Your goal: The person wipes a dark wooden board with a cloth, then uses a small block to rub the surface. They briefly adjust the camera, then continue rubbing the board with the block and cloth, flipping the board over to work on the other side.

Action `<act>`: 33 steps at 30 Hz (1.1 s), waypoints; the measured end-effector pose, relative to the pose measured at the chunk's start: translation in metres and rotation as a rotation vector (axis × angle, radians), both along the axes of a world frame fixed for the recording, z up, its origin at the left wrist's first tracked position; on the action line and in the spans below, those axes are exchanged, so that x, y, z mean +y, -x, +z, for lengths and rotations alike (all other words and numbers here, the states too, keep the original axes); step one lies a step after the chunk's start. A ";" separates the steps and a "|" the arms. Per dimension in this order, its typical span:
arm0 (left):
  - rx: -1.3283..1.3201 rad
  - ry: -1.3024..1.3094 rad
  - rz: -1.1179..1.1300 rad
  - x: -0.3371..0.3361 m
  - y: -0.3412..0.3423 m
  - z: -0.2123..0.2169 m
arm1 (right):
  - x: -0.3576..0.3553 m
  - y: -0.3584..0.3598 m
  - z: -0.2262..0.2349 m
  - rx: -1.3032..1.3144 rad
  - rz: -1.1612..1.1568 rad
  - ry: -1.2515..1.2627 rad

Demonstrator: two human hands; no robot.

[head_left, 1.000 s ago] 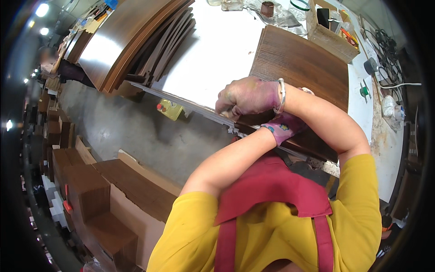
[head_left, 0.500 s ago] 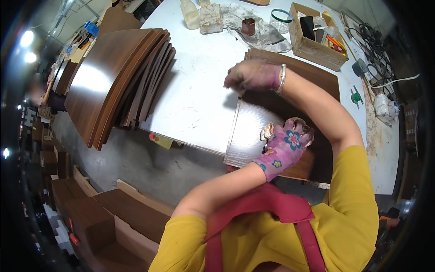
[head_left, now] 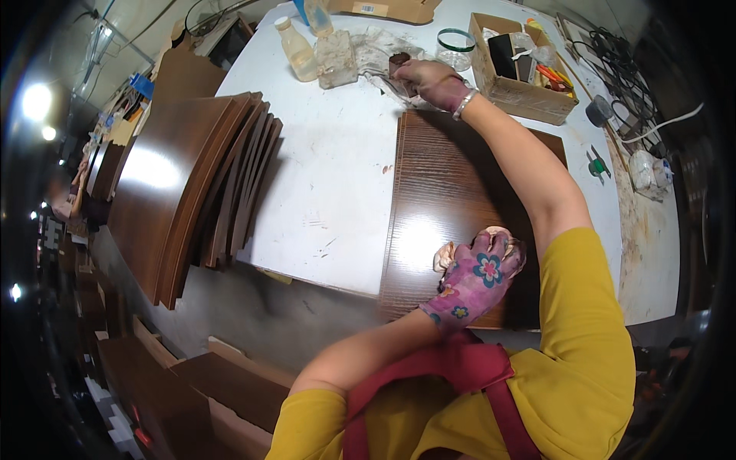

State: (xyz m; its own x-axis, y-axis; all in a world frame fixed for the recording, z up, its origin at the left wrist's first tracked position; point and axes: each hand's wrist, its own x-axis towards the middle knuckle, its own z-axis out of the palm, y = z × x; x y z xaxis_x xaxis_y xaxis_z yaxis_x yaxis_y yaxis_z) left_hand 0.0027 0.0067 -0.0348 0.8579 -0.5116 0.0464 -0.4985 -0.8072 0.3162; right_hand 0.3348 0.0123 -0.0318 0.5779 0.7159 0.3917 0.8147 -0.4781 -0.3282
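My left hand [head_left: 477, 280], in a pink flowered glove, is closed over a crumpled pale cloth [head_left: 443, 257] and presses it on a dark brown wood-grain panel [head_left: 437, 165]. The panel lies on the white table in front of me. At the panel's far side my right hand [head_left: 438, 83], in a stained purple glove with a bracelet at the wrist, reaches to a small dark brown pot [head_left: 398, 61]. Its fingers are drawn together at the pot's near side; what they pinch, if anything, is hidden. A dirty grey rag [head_left: 376, 57] lies around the pot.
Left on the table leans a stack of brown panels [head_left: 184, 176]. At the back are a bottle [head_left: 297, 52], a stained block [head_left: 337, 60] and a tape roll [head_left: 455, 41]. A cardboard box [head_left: 529, 100] of tools stands right, near black cables [head_left: 613, 77]. Boxes are on the floor.
My right hand has moved from above the panel's far left corner to the small brown pot. My left hand stays on the cloth, with its fingers stretched further over it. The view has shifted.
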 end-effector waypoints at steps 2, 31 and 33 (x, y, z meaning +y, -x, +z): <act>-0.018 0.052 0.003 0.002 0.001 -0.001 | -0.018 0.009 -0.003 0.177 -0.052 -0.310; -0.135 -0.176 0.252 0.121 -0.258 -0.041 | -0.212 0.225 -0.032 0.669 -0.693 -0.727; -0.099 0.263 0.096 0.180 -0.300 -0.076 | -0.208 0.218 -0.029 0.646 -0.692 -0.726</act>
State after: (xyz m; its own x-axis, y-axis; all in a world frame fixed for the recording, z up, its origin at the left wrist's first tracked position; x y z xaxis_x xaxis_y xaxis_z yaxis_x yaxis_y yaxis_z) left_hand 0.3028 0.1871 -0.1110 0.8865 -0.3879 0.2523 -0.4627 -0.7490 0.4742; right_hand 0.1165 -0.1955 -0.0613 0.9930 -0.0940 0.0715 0.0421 -0.2837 -0.9580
